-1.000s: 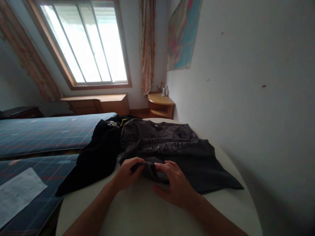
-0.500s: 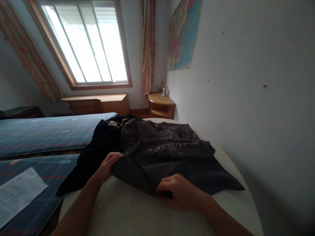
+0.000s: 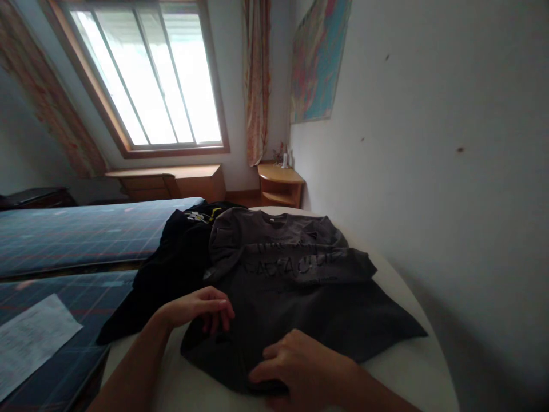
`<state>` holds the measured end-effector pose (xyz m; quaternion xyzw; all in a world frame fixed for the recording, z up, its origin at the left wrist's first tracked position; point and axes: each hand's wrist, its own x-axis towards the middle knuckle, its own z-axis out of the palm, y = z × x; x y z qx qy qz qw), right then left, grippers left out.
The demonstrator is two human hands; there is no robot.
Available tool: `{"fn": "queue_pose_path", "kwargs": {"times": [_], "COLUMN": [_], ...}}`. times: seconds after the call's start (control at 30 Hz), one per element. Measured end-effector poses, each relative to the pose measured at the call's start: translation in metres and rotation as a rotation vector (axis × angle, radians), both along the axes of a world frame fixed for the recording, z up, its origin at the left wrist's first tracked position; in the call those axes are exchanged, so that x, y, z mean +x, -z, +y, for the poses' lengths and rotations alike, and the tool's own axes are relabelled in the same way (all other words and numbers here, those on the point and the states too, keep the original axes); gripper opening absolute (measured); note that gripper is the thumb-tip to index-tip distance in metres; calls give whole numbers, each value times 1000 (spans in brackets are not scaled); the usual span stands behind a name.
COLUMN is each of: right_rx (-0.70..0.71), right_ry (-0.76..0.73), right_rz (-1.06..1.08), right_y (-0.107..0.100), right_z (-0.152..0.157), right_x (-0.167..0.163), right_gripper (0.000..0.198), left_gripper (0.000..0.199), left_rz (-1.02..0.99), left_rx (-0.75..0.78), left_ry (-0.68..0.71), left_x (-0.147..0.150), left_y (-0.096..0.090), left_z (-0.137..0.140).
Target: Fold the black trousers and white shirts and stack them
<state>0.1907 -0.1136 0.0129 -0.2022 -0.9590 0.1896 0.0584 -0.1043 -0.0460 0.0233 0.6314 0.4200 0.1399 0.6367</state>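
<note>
A dark grey T-shirt (image 3: pixel 295 306) with black lettering lies spread on the round, pale tabletop (image 3: pixel 412 366), its neckline away from me. Over the shirt's lower left part hovers or rests my left hand (image 3: pixel 199 309), its fingers loosely bent and apart with nothing between them. My right hand (image 3: pixel 300 363) is at the near hem, fingers curled in on the cloth; its fingertips are partly hidden. Left of the grey shirt is a black garment (image 3: pixel 171 252) with a white and yellow print, draped over the table's side.
Two plaid mattresses (image 3: pixel 86 232) stand to the left, with a sheet of paper (image 3: pixel 34 343) on the nearer one. A white wall (image 3: pixel 429 200) rises on the right. Beyond the table are a corner shelf (image 3: pixel 281 174), a wooden desk (image 3: pixel 197 174) and a window (image 3: pixel 154 74).
My left hand has let go of the shirt's left edge and moved right over the cloth. The folded-up lower corner now lies flat, and my right hand has come nearer with the hem.
</note>
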Motion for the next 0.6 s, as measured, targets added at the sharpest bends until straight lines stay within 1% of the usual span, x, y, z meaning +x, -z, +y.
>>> {"fn": "queue_pose_path", "kwargs": {"times": [0.07, 0.17, 0.27, 0.33, 0.4, 0.5, 0.6], "right_rx": [32, 79, 95, 85, 76, 62, 52], "right_ry": [-1, -2, -5, -25, -58, -110, -137], "right_rz": [-3, 13, 9, 6, 7, 30, 47], "right_y": [0, 1, 2, 2, 0, 0, 4], "right_z": [0, 0, -1, -2, -3, -4, -4], "right_x": [-2, -5, -7, -7, -7, -4, -3], "right_gripper": [34, 30, 29, 28, 30, 38, 36], "left_gripper": [52, 46, 37, 33, 36, 48, 51], "left_rz": [-12, 43, 208, 330, 424, 501, 603], "left_rx": [111, 428, 726, 854, 939, 1044, 1093], "left_ry": [-84, -319, -569, -704, -810, -881, -869], "left_x": [4, 9, 9, 7, 5, 3, 4], "left_y": [0, 5, 13, 17, 21, 25, 28], "left_z": [4, 13, 22, 27, 30, 32, 32]}}
